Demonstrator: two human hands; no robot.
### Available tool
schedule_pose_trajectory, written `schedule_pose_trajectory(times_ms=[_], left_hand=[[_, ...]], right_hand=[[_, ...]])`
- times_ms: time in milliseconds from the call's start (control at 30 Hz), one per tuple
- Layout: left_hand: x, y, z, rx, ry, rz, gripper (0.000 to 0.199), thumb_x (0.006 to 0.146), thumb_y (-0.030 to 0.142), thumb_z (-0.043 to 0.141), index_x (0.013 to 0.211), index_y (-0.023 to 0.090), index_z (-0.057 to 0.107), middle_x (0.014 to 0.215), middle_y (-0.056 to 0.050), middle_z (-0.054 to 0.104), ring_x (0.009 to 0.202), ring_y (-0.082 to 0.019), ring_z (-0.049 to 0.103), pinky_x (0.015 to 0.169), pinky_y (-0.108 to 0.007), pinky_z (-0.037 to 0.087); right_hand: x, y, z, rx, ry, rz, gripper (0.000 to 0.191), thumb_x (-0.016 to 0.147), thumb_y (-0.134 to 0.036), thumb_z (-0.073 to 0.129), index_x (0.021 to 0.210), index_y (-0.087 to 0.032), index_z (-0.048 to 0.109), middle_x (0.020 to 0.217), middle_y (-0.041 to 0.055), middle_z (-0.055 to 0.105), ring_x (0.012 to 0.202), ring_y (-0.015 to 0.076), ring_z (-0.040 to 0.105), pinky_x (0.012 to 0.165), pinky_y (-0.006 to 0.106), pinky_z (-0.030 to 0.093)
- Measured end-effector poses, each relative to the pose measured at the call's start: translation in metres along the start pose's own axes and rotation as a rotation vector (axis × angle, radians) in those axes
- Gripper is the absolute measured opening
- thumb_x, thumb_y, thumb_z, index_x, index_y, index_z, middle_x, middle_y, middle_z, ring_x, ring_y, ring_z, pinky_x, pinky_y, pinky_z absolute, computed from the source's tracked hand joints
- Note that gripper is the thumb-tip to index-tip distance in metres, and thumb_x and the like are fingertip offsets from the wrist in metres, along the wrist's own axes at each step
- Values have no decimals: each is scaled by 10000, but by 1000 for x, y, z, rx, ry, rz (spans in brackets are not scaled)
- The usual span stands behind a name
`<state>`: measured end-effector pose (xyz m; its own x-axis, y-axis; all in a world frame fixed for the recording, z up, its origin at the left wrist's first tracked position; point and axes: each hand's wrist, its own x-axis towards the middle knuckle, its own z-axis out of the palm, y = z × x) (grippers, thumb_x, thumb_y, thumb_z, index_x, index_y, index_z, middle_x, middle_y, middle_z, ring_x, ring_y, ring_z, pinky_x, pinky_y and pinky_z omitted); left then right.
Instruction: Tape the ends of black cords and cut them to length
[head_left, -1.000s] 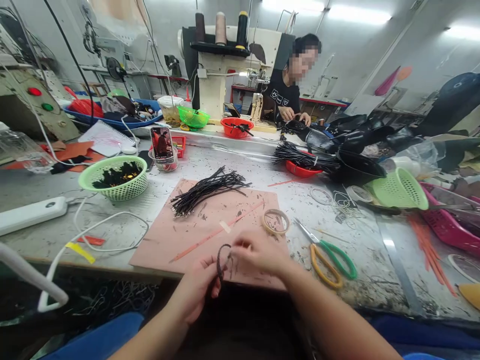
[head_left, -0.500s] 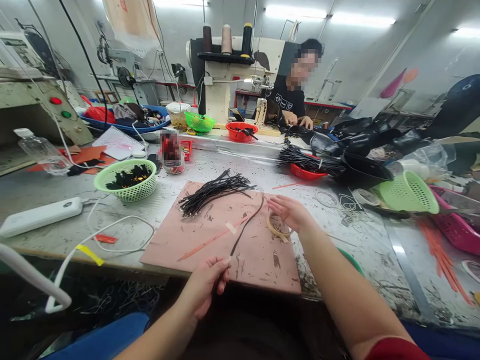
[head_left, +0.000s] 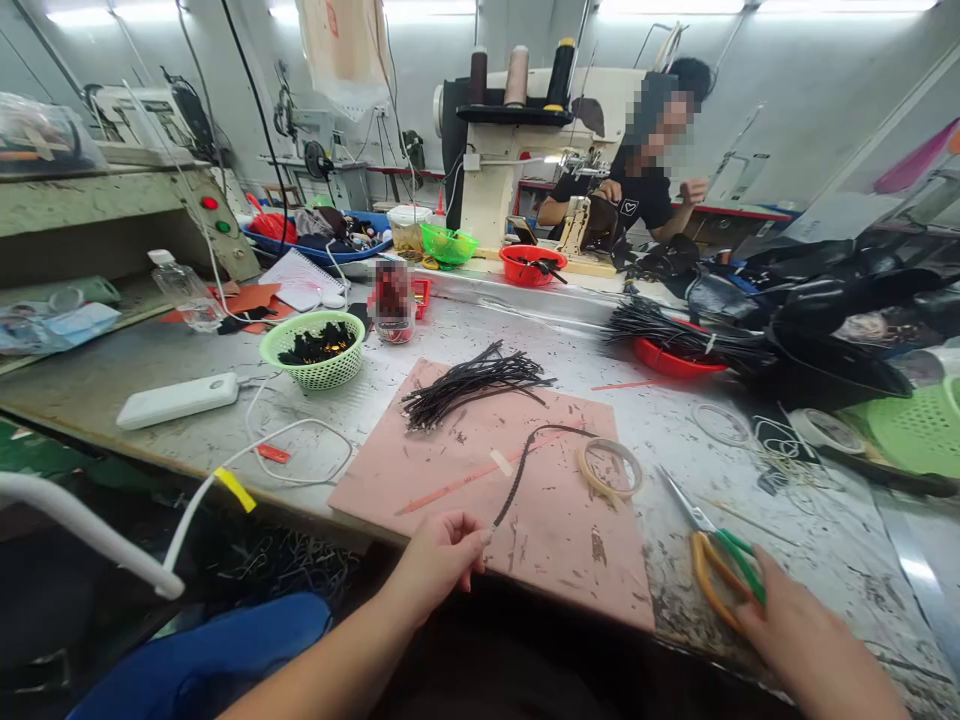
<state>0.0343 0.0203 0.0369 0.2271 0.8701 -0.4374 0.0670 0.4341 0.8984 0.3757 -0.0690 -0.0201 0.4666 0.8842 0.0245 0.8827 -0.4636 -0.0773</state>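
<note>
My left hand [head_left: 448, 552] is at the front edge of the pink board [head_left: 566, 575], thumb and fingers pinched on one end of a thin black braided cord [head_left: 517, 475]. The cord curves away over the board, its far end by a roll of masking tape [head_left: 587, 480]. On the right, my right hand [head_left: 799, 620] has its fingers at the handles of a pair of scissors [head_left: 705, 525], one green and one orange. The blades point away and to the left; the fingertips are partly hidden. A bundle of black cords [head_left: 480, 385] lies at the back of the board.
A green basket of black pieces [head_left: 311, 375] and a white power strip [head_left: 178, 400] stand left. A red bowl [head_left: 679, 358] under black strips is at the back right. Beyond, a co-worker [head_left: 637, 205] sits behind a sewing machine [head_left: 487, 170]. A white cable [head_left: 300, 422] loops on the table.
My right hand has gone from beside the cord's far end down and right to the scissors. The cord's far end now lies by the tape. My left hand keeps its pinch. The view has swung right.
</note>
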Motion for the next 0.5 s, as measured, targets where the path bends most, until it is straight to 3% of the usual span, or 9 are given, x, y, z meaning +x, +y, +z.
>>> schedule_pose_trajectory(times_ms=[100,167,233,367,500], left_hand=[[-5,3,-4,-1,31,17,204,601,322,634,553,165,513,402,45,517,299,-46,363,347,-169,233],[-9,6,-8,-5,55,26,200,604,329,626,562,163,523,407,49,508,315,-46,364,348,-166,244],[-12,10,-11,-18,72,42,198,603,336,623,572,162,533,414,51,501,331,-46,362,351,-165,257],[-16,17,-14,-41,86,84,188,580,318,639,591,151,553,432,45,508,349,-42,355,357,-164,268],[-19,19,-16,-14,83,113,183,566,306,649,616,149,570,452,43,508,384,-58,392,353,-160,270]], right_hand=[[0,-18,-16,80,-8,92,585,747,-371,395,1297,-172,397,822,137,665,683,329,639,584,417,476],[-8,-37,-22,268,-30,76,594,766,-470,399,1313,-240,371,838,102,669,708,308,644,607,407,489],[-24,-61,-24,520,-129,-104,591,749,-511,443,1275,-243,426,886,87,672,800,286,642,696,390,500],[-56,-111,-27,889,-453,-538,496,726,-448,558,1179,-246,537,1058,90,641,952,275,598,816,359,476],[-66,-143,-38,1038,-659,-709,411,802,-449,472,1154,-245,531,1048,80,623,959,260,579,814,340,463]])
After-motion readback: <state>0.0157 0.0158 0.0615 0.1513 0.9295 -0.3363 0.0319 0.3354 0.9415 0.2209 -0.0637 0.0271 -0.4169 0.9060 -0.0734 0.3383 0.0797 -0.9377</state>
